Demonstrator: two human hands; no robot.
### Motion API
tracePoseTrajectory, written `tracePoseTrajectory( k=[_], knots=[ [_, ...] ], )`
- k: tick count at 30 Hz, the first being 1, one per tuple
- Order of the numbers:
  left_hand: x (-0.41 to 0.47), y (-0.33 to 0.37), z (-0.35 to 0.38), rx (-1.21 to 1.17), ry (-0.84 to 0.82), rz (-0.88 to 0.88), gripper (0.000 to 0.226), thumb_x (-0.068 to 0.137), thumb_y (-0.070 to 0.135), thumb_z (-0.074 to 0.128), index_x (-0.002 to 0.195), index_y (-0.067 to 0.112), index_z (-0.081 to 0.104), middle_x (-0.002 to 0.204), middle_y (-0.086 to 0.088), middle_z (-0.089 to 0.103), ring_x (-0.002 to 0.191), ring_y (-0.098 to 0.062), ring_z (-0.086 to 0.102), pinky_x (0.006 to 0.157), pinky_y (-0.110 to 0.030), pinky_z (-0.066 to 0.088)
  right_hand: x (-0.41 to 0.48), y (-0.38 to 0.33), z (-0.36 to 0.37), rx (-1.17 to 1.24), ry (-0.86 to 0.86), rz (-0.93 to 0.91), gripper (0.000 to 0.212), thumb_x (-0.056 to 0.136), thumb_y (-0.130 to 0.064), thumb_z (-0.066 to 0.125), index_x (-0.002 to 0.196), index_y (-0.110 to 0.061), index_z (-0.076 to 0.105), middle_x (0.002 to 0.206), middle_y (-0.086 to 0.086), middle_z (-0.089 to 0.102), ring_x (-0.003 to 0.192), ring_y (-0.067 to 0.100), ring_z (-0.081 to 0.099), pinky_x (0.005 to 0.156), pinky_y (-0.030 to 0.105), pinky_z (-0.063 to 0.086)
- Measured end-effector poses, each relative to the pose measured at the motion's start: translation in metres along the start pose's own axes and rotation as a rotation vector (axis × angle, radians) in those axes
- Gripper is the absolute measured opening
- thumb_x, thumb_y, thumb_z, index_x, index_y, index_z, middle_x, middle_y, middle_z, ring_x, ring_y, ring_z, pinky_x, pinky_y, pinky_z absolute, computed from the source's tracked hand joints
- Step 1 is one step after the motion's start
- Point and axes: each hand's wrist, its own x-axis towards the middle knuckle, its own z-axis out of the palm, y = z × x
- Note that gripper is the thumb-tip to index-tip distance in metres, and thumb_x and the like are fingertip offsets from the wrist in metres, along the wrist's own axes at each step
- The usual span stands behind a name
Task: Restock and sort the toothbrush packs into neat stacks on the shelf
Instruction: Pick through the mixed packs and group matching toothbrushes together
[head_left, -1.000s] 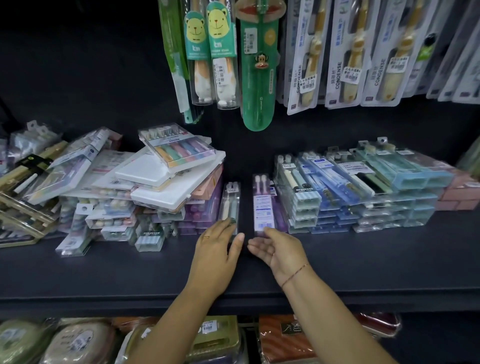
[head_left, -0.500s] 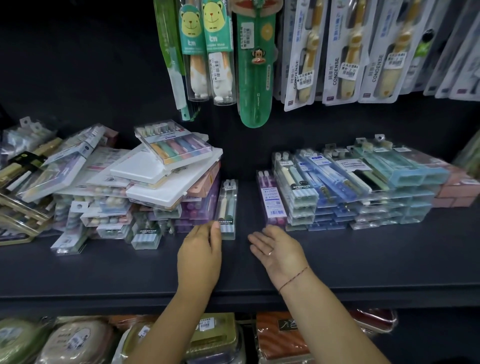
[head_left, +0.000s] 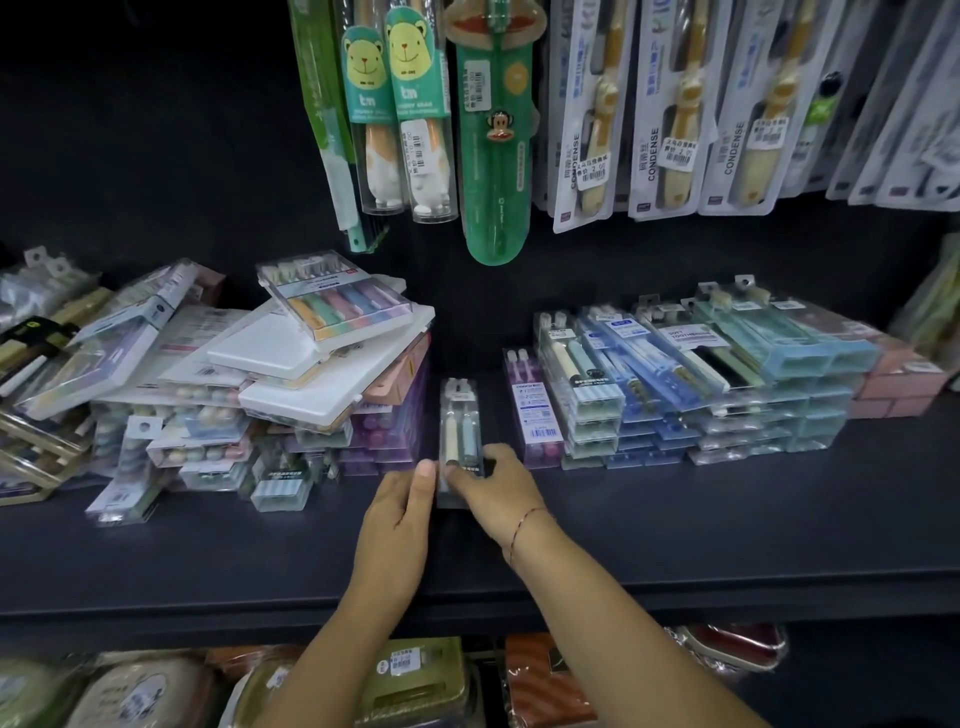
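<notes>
A clear toothbrush pack (head_left: 459, 423) with a cream and a green brush lies lengthwise on the dark shelf (head_left: 701, 530), in the gap between two groups of packs. My right hand (head_left: 496, 491) curls its fingers over the pack's near end and grips it. My left hand (head_left: 400, 506) lies against the pack's near left edge, one fingertip touching it. A purple pack (head_left: 535, 415) leans against the neat stacks (head_left: 675, 400) of blue, green and clear packs on the right. An untidy pile (head_left: 291, 374) of mixed packs lies on the left.
Carded toothbrushes and a green case (head_left: 493, 135) hang above the shelf's back. Pink boxes (head_left: 898, 387) close the right end of the stacks. Gold-trimmed packs (head_left: 31, 431) lie at the far left. Packaged goods (head_left: 415, 680) fill the shelf below.
My right hand has moved left from in front of the purple pack and gripped the near end of the cream-and-green pack. My left hand has shifted to that pack's left edge.
</notes>
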Motion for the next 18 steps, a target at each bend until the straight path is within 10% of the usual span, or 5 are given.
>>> tracePoseTrajectory(
  k=[8,15,18],
  knots=[
    [-0.012,0.001,0.019,-0.131,-0.009,0.027,0.043,0.087,0.061,0.038,0.098,0.034,0.070,0.104,0.004,0.071,0.098,-0.006,0.066,0.094,-0.034,0.050,-0.021,0.002,-0.027,0.155,-0.001,-0.028,0.022,0.094,-0.022,0.059,0.111,-0.031,0.049,0.098,0.008,0.064,0.068,0.015,0.060,0.047,0.022,0.046],
    [-0.003,0.020,0.028,-0.158,0.071,0.145,0.036,0.093,0.047,0.038,0.108,0.034,0.068,0.094,0.008,0.073,0.092,-0.002,0.066,0.083,-0.023,0.052,-0.069,0.004,-0.063,0.235,0.184,-0.320,0.026,0.094,-0.014,0.060,0.105,-0.037,0.058,0.099,0.000,0.066,0.067,0.008,0.060,0.049,0.019,0.046],
    [0.015,0.026,0.041,-0.073,0.065,0.208,0.036,0.097,0.044,0.040,0.123,0.032,0.060,0.119,0.015,0.064,0.111,0.006,0.056,0.099,-0.022,0.044,-0.081,-0.007,-0.084,0.350,0.294,-0.409,0.025,0.093,-0.009,0.060,0.105,-0.031,0.060,0.095,0.000,0.067,0.060,0.007,0.059,0.050,0.022,0.050]
  ],
)
